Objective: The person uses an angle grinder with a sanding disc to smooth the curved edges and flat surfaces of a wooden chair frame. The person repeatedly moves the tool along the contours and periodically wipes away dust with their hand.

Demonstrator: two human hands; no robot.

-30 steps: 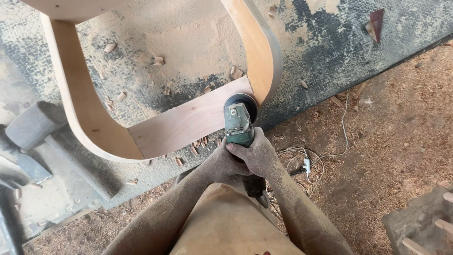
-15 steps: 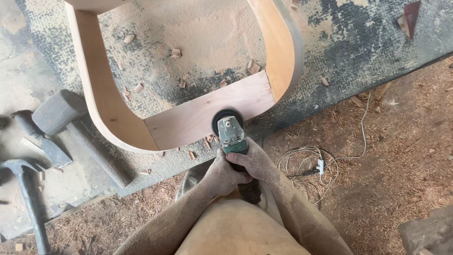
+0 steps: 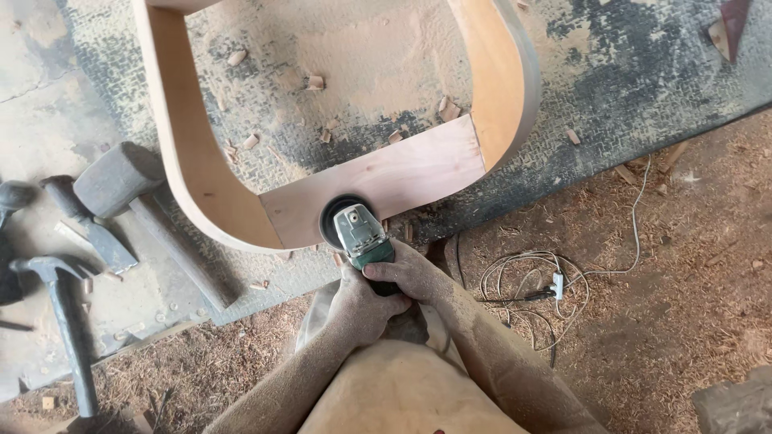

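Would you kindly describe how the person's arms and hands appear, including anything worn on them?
Both arms wear long tan sleeves, dulled by a thick coat of sawdust. The left hand and right hand are bare, without gloves, rings or a watch showing, and are dusted with the same fine sawdust.

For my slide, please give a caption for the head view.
Both hands, left hand and right hand, hold a green grinder against a curved wooden frame.

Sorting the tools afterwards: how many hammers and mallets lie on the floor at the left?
3. A big mallet beside the wooden frame, a claw hammer near the left edge, and a smaller hammer between them. More may lie beyond the left edge.
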